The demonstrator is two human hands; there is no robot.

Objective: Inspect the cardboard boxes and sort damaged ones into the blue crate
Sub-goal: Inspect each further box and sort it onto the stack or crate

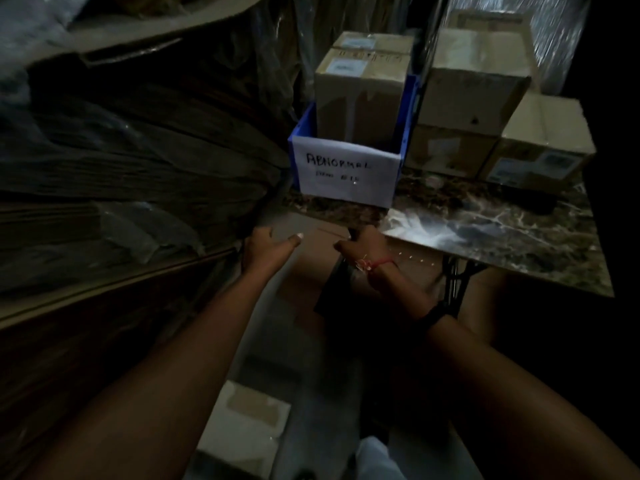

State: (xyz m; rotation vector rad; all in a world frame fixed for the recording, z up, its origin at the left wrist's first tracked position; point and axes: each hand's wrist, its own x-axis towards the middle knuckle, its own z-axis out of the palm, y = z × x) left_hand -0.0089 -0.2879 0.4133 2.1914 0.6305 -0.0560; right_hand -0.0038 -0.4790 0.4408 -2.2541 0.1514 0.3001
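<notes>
Left hand [268, 244] and right hand [364, 244], mid-frame, grip opposite sides of dim cardboard box [313, 249]. Blue crate [404, 133] above holds second box [360, 98].

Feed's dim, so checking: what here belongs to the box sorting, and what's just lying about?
Job: blue crate, box inside it, stacked boxes beside it, near box between left hand and right hand.
Lying about: plastic-wrapped flat cardboard, marble table, pale carton on the floor.
</notes>
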